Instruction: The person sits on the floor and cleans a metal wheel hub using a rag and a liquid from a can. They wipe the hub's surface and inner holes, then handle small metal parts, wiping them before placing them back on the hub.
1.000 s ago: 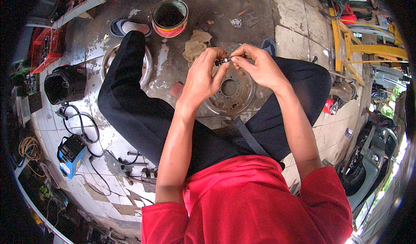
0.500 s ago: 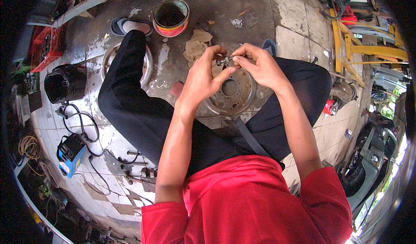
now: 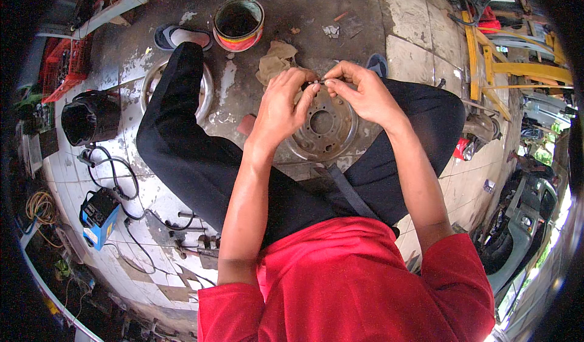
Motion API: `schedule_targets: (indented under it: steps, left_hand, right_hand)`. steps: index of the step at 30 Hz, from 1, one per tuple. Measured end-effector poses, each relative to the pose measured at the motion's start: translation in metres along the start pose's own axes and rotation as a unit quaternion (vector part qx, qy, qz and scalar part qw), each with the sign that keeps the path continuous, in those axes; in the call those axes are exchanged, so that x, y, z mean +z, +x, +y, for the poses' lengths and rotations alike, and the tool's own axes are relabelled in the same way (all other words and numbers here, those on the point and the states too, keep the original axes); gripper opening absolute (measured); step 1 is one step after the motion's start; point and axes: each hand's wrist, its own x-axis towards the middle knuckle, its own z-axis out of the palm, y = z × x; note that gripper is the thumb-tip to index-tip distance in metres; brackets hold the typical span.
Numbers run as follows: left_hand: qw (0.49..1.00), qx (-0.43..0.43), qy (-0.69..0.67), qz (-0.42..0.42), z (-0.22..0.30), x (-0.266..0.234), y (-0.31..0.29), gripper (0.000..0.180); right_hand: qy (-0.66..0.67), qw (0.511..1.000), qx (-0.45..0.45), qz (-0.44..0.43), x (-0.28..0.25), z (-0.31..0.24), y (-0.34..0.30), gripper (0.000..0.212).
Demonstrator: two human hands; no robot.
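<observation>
Fingertips meeting above a worn round metal wheel rim (image 3: pixel 336 144), my two hands pinch a small slim metal part (image 3: pixel 320 82). My left hand (image 3: pixel 281 103) is closed, its thumb and fingers covering one end. On the other end, my right hand (image 3: pixel 367 97) grips between thumb and forefinger. Most of the part is hidden, so its exact kind cannot be made out. The rim lies on the floor between my legs, with a round hole at its middle. Beyond my left hand lies a crumpled tan cloth (image 3: pixel 275 62).
A red-banded bucket (image 3: pixel 239 41) stands ahead. Another rim (image 3: pixel 210 102) lies under my left leg. At left are a black container (image 3: pixel 91 118), a blue-and-black box (image 3: pixel 101 217) and cables (image 3: pixel 134 187). Yellow metal frames (image 3: pixel 529 71) and a scooter (image 3: pixel 520 220) stand at right.
My left fingers have closed in around the small metal part, which showed more plainly before. The left thumb has shifted up against it. My right hand has barely moved.
</observation>
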Motion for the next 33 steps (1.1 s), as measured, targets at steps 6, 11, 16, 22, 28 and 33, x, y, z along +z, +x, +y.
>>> schedule_targets:
  steps: [6, 11, 16, 22, 28, 33]
  left_hand:
    - [0.999, 0.026, 0.034, 0.001, 0.000, -0.003, 0.001, 0.022]
    - [0.999, 0.029, 0.034, 0.001, -0.002, -0.001, 0.002, 0.021]
    - [0.996, -0.063, 0.001, -0.057, -0.006, 0.001, 0.000, 0.017]
    - [0.991, -0.064, -0.104, 0.051, 0.009, 0.006, -0.001, 0.019]
    - [0.998, 0.001, 0.033, -0.046, -0.002, -0.006, 0.004, 0.022]
    - [0.997, -0.019, -0.072, 0.008, 0.001, 0.000, 0.001, 0.020]
  right_hand:
    - [0.000, 1.000, 0.006, 0.011, 0.002, 0.000, 0.000, 0.015]
    - [-0.024, 0.999, -0.020, 0.029, 0.004, -0.001, -0.001, 0.016]
    - [-0.053, 0.997, -0.040, 0.032, 0.007, -0.013, -0.003, 0.016]
    - [-0.055, 0.997, -0.037, 0.034, 0.003, -0.016, -0.004, 0.017]
    - [-0.024, 0.999, -0.010, 0.029, 0.005, -0.010, -0.005, 0.017]
    - [-0.029, 0.998, -0.044, 0.029, 0.002, -0.005, -0.003, 0.016]
